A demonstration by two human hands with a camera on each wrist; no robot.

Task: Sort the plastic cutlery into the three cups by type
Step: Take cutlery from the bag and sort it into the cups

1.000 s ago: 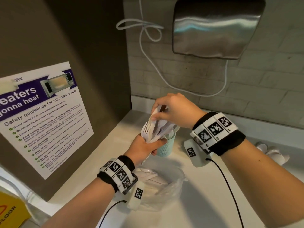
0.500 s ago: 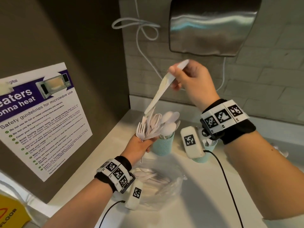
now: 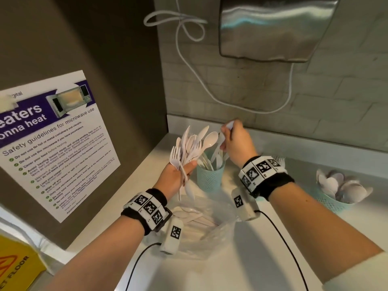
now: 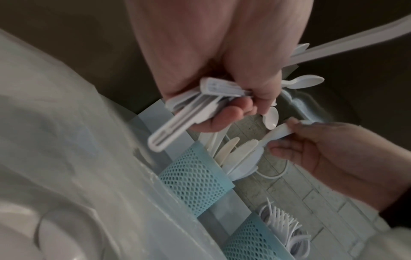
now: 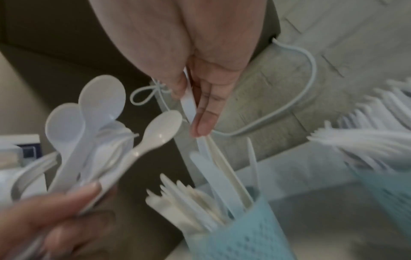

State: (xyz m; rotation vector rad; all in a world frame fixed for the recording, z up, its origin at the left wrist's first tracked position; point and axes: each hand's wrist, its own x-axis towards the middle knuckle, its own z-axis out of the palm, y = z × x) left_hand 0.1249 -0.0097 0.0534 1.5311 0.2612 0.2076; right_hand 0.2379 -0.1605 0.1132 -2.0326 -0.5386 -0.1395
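The sorting looks well under way but far from finished. On the white counter (image 3: 262,259) a clear plastic bag (image 3: 212,225) holds a loose heap of white cutlery not yet sorted, lying just in front of the cups. Three teal mesh cups are in use: the knife cup (image 3: 210,177) stands near the corner between the two hands and bristles with white and cream knives; the fork cup (image 4: 249,242) stands just beside it, mostly hidden behind the right wrist in the head view, with tines showing above its rim; the spoon cup (image 3: 331,202) sits well apart at the right, heaped with spoon bowls.

The left hand (image 3: 178,175) is clenched around a mixed bundle (image 3: 189,148) of spoons and forks, held upright by the handles above the bag, heads fanned out. By my reading that whole bundle plus the bag's contents is what remains.

The right hand (image 3: 235,141) pinches a single white knife (image 5: 189,105) between thumb and fingers, tilted with one end down among the knives already standing in the cup, so this piece seems about to be dropped in.

The cutlery is thin, glossy, lightweight plastic; the knives show a fine serrated edge in the left wrist view, and a few pieces are cream rather than pure white
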